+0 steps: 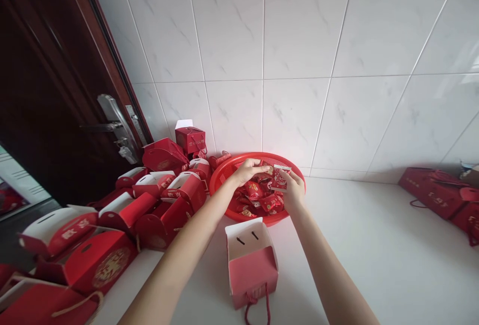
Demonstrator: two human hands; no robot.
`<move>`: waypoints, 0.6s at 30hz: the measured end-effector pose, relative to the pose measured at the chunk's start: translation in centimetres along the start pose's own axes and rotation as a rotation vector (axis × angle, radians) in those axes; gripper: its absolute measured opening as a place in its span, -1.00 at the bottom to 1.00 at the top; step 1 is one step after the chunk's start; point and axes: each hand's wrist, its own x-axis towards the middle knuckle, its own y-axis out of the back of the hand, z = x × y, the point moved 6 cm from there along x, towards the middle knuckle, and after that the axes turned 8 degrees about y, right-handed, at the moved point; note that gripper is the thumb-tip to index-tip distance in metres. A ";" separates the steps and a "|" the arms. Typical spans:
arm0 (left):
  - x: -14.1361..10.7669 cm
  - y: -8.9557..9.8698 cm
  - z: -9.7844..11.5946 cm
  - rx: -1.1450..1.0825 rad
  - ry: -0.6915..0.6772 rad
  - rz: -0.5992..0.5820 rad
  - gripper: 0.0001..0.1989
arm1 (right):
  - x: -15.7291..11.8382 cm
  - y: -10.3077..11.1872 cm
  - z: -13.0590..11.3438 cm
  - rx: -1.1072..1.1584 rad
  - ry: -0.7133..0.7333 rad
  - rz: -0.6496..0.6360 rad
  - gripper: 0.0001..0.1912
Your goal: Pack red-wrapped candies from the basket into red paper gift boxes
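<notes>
My right hand (294,188) is closed on a small red-and-white wrapped packet (279,177), held over a red plastic basket (220,178). My left hand (249,171) reaches over the same basket from the other side. Its thumb and fingers come together near a small gold-coloured patch, and what they hold is unclear. Beneath both hands lie several red wrapped sweets (254,191) in the basket. Nearer to me, between my forearms, stands an open red gift box (252,270) with a white inside and a dark red cord handle.
Several open red gift boxes (108,260) crowd the left side of the white surface (359,245). Closed red boxes (430,190) lie at the far right. A tiled wall (295,26) rises behind the basket, and a dark door (48,66) with a metal handle is at the left.
</notes>
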 end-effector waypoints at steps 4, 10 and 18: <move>-0.2 0.2 0.4 0.083 -0.057 0.024 -0.61 | 0.1 0.0 0.0 -0.004 0.002 -0.015 -0.78; -0.3 -0.1 0.6 0.056 -0.061 0.042 -0.61 | 0.0 0.0 0.0 -0.004 0.006 -0.018 -0.78; -0.1 -0.1 -0.1 0.123 -0.002 0.020 -0.63 | 0.0 0.3 -0.2 0.009 0.027 0.040 -0.78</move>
